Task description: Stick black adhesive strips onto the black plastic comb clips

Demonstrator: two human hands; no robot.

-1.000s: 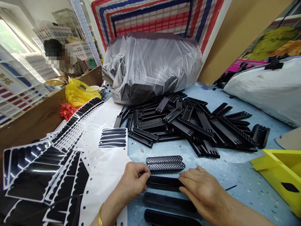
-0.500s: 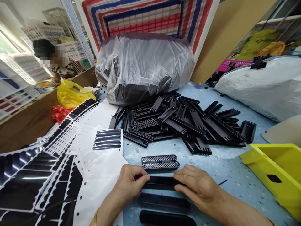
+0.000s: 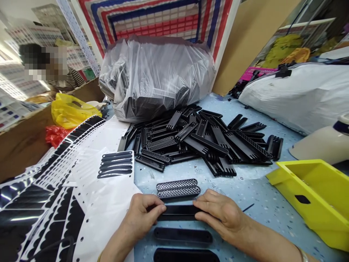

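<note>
A smooth black plastic strip (image 3: 180, 212) lies lengthwise in front of me. My left hand (image 3: 144, 212) pinches its left end between thumb and fingers. At the right end, my right hand (image 3: 222, 214) grips the same strip, thumb on the near side and fingers on the far side. Just beyond it sit two black strips with a grid pattern (image 3: 177, 188), side by side. Nearer to me lie two more smooth black strips, one (image 3: 182, 235) in front of the other (image 3: 185, 255). To the left, a white sheet (image 3: 106, 203) runs under my left forearm.
A heap of black plastic pieces (image 3: 201, 142) covers the table behind. Black adhesive shapes (image 3: 116, 163) sit on a backing sheet. A filled plastic bag (image 3: 160, 76) stands at the back, a yellow bin (image 3: 313, 203) at right. A person (image 3: 46, 69) is at far left.
My view has shifted, so the scene sits further left in the picture. Both hands stay on the ends of the same strip, with hardly any movement.
</note>
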